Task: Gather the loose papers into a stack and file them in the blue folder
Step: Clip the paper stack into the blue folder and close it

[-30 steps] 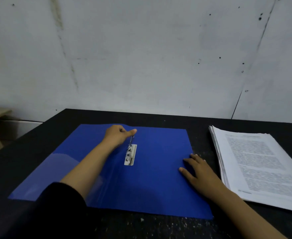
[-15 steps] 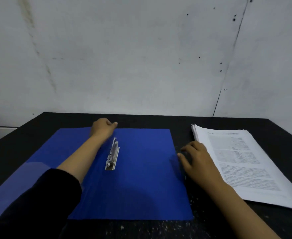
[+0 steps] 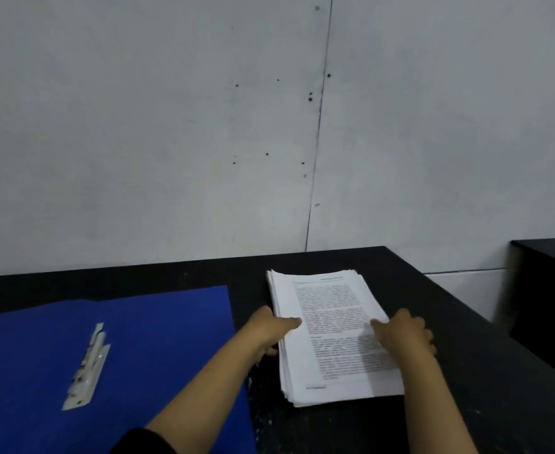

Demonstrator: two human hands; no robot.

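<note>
Both hands on the paper stack, folder lying open next to it

My left hand grips the left edge of the paper stack, thumb flat on the top sheet and fingers curled under the side. My right hand grips the right edge, thumb on top and fingers wrapped over the side. The stack lies flat on the black table, sheets a bit uneven at the near corner. Just to its left, with a strip of table between, the blue folder lies open, metal fastener on it.
</note>
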